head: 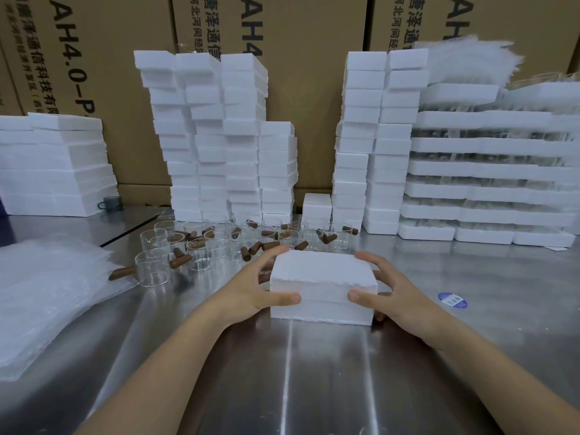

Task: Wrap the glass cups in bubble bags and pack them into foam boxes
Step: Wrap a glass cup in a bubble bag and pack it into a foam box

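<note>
A closed white foam box [323, 287] stands on the steel table [314, 372] in front of me. My left hand [260, 287] grips its left side, thumb on the front face and fingers over the top edge. My right hand [383, 290] grips its right side the same way. Behind the box stand several glass cups [153, 268] with brown wooden handles. A pile of clear bubble bags [47, 296] lies at the left. What is inside the box is hidden.
Tall stacks of foam boxes [219, 136] rise at the back, with more foam boxes [373, 136] to the right. Foam trays of glassware [489, 171] stand at the far right, flat foam trays [53, 164] at the left. Cardboard cartons [298, 42] form the back wall. A blue sticker [452, 299] lies on the table.
</note>
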The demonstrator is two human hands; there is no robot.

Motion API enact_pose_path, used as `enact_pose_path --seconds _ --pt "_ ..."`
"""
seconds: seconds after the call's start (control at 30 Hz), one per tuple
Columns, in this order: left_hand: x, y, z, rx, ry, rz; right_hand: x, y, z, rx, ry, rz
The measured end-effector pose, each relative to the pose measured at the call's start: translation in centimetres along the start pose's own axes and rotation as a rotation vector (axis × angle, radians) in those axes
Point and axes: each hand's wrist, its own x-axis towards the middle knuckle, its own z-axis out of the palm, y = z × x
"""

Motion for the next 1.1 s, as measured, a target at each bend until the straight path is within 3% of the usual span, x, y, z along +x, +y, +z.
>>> enact_pose_path --seconds 0.7,1.1 --pt "-0.2 0.1 0.1 0.029 0.018 0.004 0.7 0.9 -0.2 -0.039 -0.001 -0.016" --pt "-0.2 0.7 -0.9 0.006 -0.078 -0.065 1.5 1.4 -1.0 -0.001 -0.084 -0.013"
